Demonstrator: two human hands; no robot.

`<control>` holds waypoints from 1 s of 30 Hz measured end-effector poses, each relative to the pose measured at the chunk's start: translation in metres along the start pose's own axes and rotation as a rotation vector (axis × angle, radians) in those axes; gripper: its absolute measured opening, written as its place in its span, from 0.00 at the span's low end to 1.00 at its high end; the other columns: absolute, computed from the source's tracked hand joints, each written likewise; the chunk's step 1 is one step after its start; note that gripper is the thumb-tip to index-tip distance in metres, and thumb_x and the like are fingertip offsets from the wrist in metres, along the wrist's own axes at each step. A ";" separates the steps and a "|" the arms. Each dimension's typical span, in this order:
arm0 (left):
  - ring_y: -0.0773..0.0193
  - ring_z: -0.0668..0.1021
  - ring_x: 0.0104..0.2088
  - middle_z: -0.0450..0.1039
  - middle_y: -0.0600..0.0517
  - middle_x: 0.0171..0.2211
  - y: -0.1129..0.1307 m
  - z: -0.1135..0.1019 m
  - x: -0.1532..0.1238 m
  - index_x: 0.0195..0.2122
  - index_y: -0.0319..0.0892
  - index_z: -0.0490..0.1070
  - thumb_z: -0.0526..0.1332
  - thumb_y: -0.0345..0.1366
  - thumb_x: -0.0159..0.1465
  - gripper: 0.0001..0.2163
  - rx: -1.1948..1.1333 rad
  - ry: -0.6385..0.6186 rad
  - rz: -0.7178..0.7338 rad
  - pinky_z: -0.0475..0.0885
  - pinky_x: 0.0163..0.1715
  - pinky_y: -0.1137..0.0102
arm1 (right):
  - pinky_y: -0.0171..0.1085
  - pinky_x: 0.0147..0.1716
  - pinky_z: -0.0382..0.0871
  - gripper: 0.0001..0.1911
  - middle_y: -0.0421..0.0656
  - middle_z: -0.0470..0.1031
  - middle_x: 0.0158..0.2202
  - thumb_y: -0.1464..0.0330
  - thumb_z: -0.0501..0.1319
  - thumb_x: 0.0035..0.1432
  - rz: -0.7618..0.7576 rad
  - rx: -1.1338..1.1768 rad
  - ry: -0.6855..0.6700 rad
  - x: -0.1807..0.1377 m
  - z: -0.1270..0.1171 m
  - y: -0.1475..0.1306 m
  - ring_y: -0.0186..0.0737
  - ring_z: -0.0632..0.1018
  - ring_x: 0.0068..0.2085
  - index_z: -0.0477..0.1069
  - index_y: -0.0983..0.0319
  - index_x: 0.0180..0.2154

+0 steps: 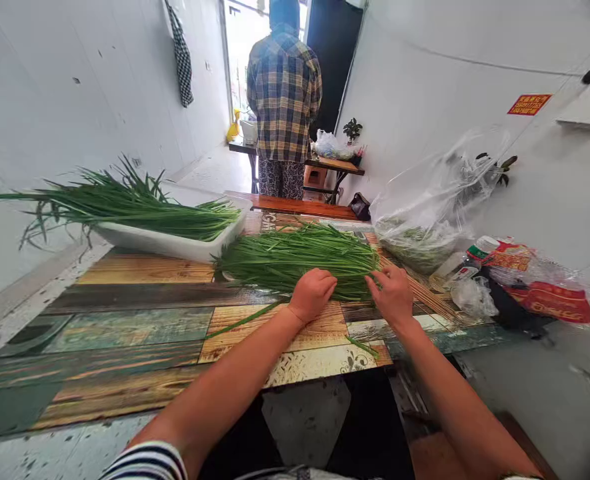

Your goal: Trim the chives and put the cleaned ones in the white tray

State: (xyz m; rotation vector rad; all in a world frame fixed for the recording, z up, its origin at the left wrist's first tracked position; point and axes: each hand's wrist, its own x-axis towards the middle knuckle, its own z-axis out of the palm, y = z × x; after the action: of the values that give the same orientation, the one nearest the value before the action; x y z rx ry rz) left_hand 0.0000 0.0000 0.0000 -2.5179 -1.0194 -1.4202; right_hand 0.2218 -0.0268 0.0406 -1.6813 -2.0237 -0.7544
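A loose pile of long green chives (pixel 295 257) lies across the patterned wooden table (pixel 135 327). My left hand (pixel 313 293) rests on the near edge of the pile with its fingers curled into the stalks. My right hand (pixel 393 293) sits at the pile's right end, fingers bent and pinching at the stalk ends. One stray chive stalk (pixel 242 321) trails toward me from under the left hand. A second bundle of chives (pixel 125 203) lies in a white tray (pixel 175 243) at the back left.
A clear plastic bag with greens (pixel 425 213) stands to the right, beside bottles and red packets (pixel 549 297). A bundle of thin sticks (pixel 432 297) lies under the right hand. A person in a plaid shirt (pixel 285 93) stands at a far table, back turned.
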 end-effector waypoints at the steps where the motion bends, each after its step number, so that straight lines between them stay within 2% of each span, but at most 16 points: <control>1: 0.63 0.73 0.34 0.74 0.49 0.34 0.000 0.000 0.001 0.35 0.40 0.73 0.54 0.32 0.66 0.08 0.002 -0.001 0.000 0.69 0.37 0.69 | 0.39 0.38 0.59 0.11 0.47 0.68 0.35 0.64 0.55 0.61 0.037 -0.017 0.022 0.001 -0.001 0.002 0.44 0.65 0.38 0.73 0.62 0.33; 5: 0.63 0.73 0.34 0.74 0.48 0.33 0.001 0.000 0.002 0.35 0.41 0.73 0.53 0.32 0.66 0.09 0.002 -0.014 -0.007 0.69 0.37 0.68 | 0.39 0.37 0.60 0.09 0.49 0.68 0.36 0.67 0.56 0.59 0.060 0.000 0.100 0.005 -0.007 0.005 0.45 0.66 0.39 0.72 0.63 0.34; 8: 0.63 0.73 0.34 0.74 0.49 0.33 0.002 0.000 0.002 0.34 0.40 0.73 0.54 0.32 0.66 0.09 -0.007 -0.027 -0.015 0.70 0.37 0.68 | 0.40 0.41 0.61 0.11 0.49 0.68 0.39 0.68 0.53 0.61 -0.056 0.092 0.105 0.005 -0.010 0.001 0.45 0.66 0.40 0.73 0.63 0.39; 10: 0.63 0.73 0.34 0.74 0.49 0.32 0.001 0.001 0.001 0.34 0.40 0.73 0.54 0.32 0.66 0.08 -0.013 -0.034 -0.019 0.70 0.36 0.68 | 0.42 0.43 0.61 0.11 0.49 0.68 0.40 0.67 0.53 0.61 -0.083 0.119 0.065 0.004 -0.006 0.000 0.45 0.66 0.41 0.73 0.62 0.40; 14: 0.64 0.73 0.34 0.74 0.49 0.33 -0.001 0.004 -0.002 0.35 0.41 0.73 0.54 0.33 0.66 0.08 -0.024 -0.037 -0.027 0.70 0.37 0.68 | 0.43 0.41 0.61 0.09 0.50 0.68 0.39 0.68 0.56 0.59 0.007 0.081 0.031 0.003 0.012 0.011 0.47 0.65 0.41 0.74 0.63 0.37; 19: 0.64 0.73 0.35 0.73 0.49 0.33 -0.004 0.012 -0.002 0.36 0.41 0.73 0.53 0.33 0.67 0.09 -0.017 -0.062 -0.014 0.70 0.38 0.68 | 0.43 0.42 0.62 0.11 0.48 0.69 0.39 0.66 0.56 0.60 -0.022 0.177 0.056 0.004 0.019 0.031 0.44 0.66 0.40 0.76 0.61 0.37; 22: 0.64 0.74 0.34 0.73 0.49 0.32 -0.001 0.011 0.000 0.36 0.41 0.73 0.52 0.33 0.67 0.10 0.016 -0.060 0.006 0.70 0.37 0.68 | 0.43 0.41 0.63 0.12 0.47 0.70 0.39 0.64 0.56 0.61 -0.038 0.289 0.085 0.008 0.010 0.035 0.43 0.68 0.39 0.77 0.59 0.38; 25: 0.65 0.74 0.33 0.74 0.49 0.31 0.004 0.003 0.004 0.36 0.40 0.73 0.51 0.33 0.67 0.10 0.044 -0.025 0.044 0.70 0.36 0.68 | 0.42 0.40 0.64 0.14 0.46 0.73 0.36 0.60 0.56 0.60 0.013 0.470 0.073 0.014 -0.006 0.031 0.42 0.70 0.38 0.77 0.59 0.34; 30: 0.64 0.75 0.35 0.76 0.49 0.35 0.018 -0.017 0.010 0.42 0.40 0.71 0.53 0.33 0.67 0.09 0.089 0.138 0.123 0.69 0.37 0.68 | 0.36 0.30 0.66 0.19 0.42 0.74 0.27 0.53 0.56 0.57 0.270 0.927 -0.126 0.013 -0.042 0.008 0.38 0.73 0.30 0.75 0.61 0.28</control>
State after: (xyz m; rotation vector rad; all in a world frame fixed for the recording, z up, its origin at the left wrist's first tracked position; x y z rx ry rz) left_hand 0.0015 -0.0154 0.0218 -2.3392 -0.8688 -1.4567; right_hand 0.2258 -0.0423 0.0825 -1.3748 -1.7271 0.3643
